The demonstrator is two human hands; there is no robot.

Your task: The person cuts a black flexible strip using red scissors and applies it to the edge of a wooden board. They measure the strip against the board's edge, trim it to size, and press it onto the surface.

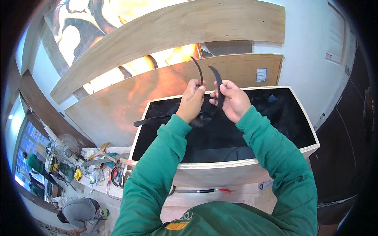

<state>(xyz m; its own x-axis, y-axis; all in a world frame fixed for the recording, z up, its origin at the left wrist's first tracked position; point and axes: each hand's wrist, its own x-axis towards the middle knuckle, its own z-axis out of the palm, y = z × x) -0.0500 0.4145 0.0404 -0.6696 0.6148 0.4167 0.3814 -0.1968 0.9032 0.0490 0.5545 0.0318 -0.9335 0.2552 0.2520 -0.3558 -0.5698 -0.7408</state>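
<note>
Both hands are raised over a wooden box with a black inner surface (236, 135) and pale plywood edges. My left hand (191, 101) is closed on a thin black strip (198, 67), whose narrow end stands up above the fingers. My right hand (236, 101) pinches a wider black strip (215, 73) between thumb and fingers; it curves upward and hangs down past the palm. Another flat black length (151, 121) runs out from under my left wrist over the box's left edge. Whether these are one strip or separate pieces is hidden by the hands.
Behind the box lean a brown board (244, 67) and a long curved plywood piece (220, 23). A tool with a red tip (223, 190) lies on the near surface. Cluttered tools (102, 169) and a fan (67, 143) are at left. A crouching person (81, 210) works lower left, another person beyond.
</note>
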